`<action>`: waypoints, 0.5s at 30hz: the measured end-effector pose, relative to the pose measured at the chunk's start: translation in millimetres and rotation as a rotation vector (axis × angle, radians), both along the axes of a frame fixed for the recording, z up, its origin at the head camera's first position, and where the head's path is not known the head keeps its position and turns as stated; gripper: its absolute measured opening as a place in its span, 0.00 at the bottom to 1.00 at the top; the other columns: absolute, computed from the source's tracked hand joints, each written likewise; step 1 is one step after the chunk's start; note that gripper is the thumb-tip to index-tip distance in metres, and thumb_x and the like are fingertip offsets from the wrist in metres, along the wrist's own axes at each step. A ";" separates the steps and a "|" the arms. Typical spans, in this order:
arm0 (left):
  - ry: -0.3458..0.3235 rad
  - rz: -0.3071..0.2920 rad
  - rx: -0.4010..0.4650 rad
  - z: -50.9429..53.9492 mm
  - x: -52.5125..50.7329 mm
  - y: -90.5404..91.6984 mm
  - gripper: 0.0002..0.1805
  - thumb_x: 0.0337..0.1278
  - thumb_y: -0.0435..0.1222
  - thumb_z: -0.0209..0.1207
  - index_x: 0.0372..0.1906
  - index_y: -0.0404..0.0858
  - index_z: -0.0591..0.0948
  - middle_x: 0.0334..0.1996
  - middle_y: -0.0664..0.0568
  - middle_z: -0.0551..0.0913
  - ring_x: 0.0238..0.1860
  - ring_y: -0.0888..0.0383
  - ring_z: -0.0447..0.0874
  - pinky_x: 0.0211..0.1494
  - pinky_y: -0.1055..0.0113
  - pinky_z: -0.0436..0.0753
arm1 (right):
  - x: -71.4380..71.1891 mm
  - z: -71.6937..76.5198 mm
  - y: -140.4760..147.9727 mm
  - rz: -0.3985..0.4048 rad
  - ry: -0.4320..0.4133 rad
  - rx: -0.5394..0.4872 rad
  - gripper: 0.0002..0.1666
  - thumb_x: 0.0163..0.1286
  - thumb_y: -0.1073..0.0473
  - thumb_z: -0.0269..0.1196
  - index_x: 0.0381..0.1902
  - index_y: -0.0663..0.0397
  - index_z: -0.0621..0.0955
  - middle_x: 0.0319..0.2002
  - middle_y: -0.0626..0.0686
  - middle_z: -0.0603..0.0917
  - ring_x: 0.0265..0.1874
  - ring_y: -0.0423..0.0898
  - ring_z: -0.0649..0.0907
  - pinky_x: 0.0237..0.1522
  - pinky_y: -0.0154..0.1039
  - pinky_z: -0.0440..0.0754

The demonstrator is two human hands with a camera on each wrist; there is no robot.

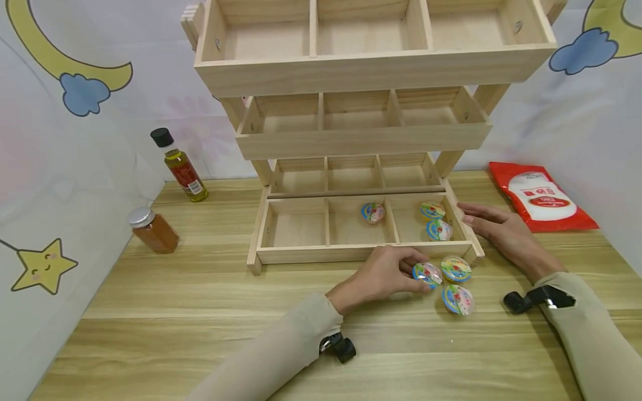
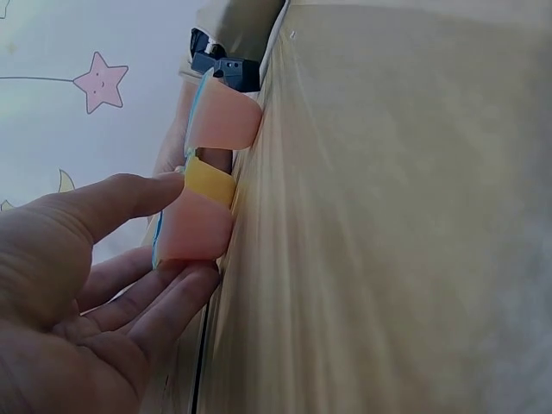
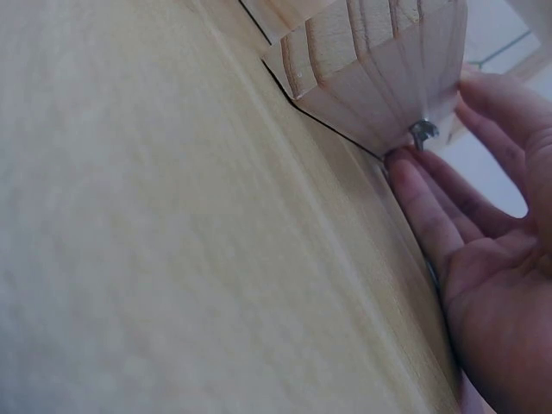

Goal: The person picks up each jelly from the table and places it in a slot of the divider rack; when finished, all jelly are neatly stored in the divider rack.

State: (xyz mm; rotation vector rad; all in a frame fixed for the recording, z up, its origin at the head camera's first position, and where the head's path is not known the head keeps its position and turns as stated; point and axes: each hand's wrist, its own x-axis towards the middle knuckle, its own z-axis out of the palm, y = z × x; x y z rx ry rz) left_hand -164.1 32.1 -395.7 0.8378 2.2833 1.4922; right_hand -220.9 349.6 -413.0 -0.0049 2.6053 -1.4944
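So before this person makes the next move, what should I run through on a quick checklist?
1. Left hand has the jelly cup: ok, held between thumb and fingers.
2. Cup lifted off the tabletop: cannot tell.
3. Right hand outside the lowest tray: ok, at the right end of the wooden rack.
4. Room in the tray's right compartment: ok, bare wood beside its two jelly cups.
5. No loose cups left on the tabletop: not ok, two others sit there.

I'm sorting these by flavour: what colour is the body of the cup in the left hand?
Peachy pink; the cup shows best in the left wrist view.
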 end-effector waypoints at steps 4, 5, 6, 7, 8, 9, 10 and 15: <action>0.011 0.008 -0.017 0.8 0.1 0.7 0.24 0.49 0.28 0.81 0.54 0.32 0.88 0.37 0.50 0.91 0.33 0.73 0.85 0.42 0.79 0.83 | 0.7 0.0 0.4 0.003 0.002 -0.007 0.38 0.78 0.35 0.63 0.79 0.43 0.74 0.72 0.46 0.75 0.69 0.37 0.69 0.56 0.23 0.72; 0.011 0.011 -0.020 0.9 0.2 0.8 0.24 0.49 0.28 0.81 0.54 0.32 0.89 0.37 0.51 0.91 0.33 0.73 0.85 0.41 0.79 0.83 | 0.8 -0.1 0.5 0.004 -0.001 -0.008 0.38 0.78 0.34 0.63 0.79 0.42 0.74 0.72 0.46 0.75 0.69 0.37 0.69 0.56 0.22 0.72; 0.012 0.013 -0.022 1.0 0.2 0.9 0.24 0.49 0.28 0.81 0.54 0.32 0.89 0.37 0.51 0.91 0.33 0.73 0.85 0.41 0.79 0.83 | 0.9 -0.1 0.5 0.005 -0.002 -0.006 0.38 0.78 0.34 0.63 0.79 0.42 0.74 0.73 0.47 0.75 0.69 0.37 0.69 0.56 0.22 0.72; 0.015 0.014 -0.026 1.1 0.2 0.8 0.24 0.49 0.29 0.81 0.54 0.33 0.89 0.37 0.51 0.91 0.33 0.73 0.85 0.41 0.79 0.83 | 0.8 -0.1 0.5 0.006 -0.003 -0.006 0.38 0.78 0.35 0.63 0.79 0.42 0.74 0.73 0.47 0.75 0.69 0.38 0.69 0.56 0.22 0.71; 0.017 0.016 -0.028 1.2 0.2 0.8 0.24 0.49 0.29 0.81 0.54 0.33 0.89 0.37 0.51 0.91 0.33 0.73 0.85 0.41 0.79 0.83 | 0.8 -0.1 0.4 0.006 -0.003 -0.002 0.38 0.78 0.34 0.63 0.79 0.42 0.74 0.74 0.48 0.74 0.69 0.38 0.69 0.56 0.22 0.71; 0.018 0.018 -0.029 1.4 0.2 0.7 0.24 0.50 0.29 0.81 0.54 0.33 0.89 0.37 0.51 0.91 0.33 0.72 0.85 0.41 0.79 0.83 | 0.6 -0.1 0.3 0.006 -0.003 0.000 0.38 0.78 0.34 0.62 0.79 0.42 0.74 0.74 0.49 0.74 0.70 0.38 0.69 0.56 0.22 0.71; 0.020 0.021 -0.032 1.9 0.2 0.5 0.24 0.50 0.29 0.81 0.54 0.33 0.89 0.37 0.52 0.91 0.33 0.73 0.85 0.42 0.79 0.83 | 0.4 0.0 0.2 0.006 -0.001 0.004 0.38 0.78 0.34 0.62 0.79 0.41 0.74 0.74 0.50 0.74 0.70 0.38 0.68 0.56 0.22 0.71; 0.012 0.020 -0.033 7.3 0.7 -2.0 0.24 0.52 0.31 0.81 0.55 0.34 0.88 0.38 0.56 0.90 0.35 0.73 0.85 0.43 0.79 0.83 | -0.3 -0.2 0.1 0.005 0.006 0.010 0.38 0.78 0.34 0.62 0.78 0.41 0.74 0.75 0.51 0.73 0.69 0.37 0.69 0.56 0.22 0.70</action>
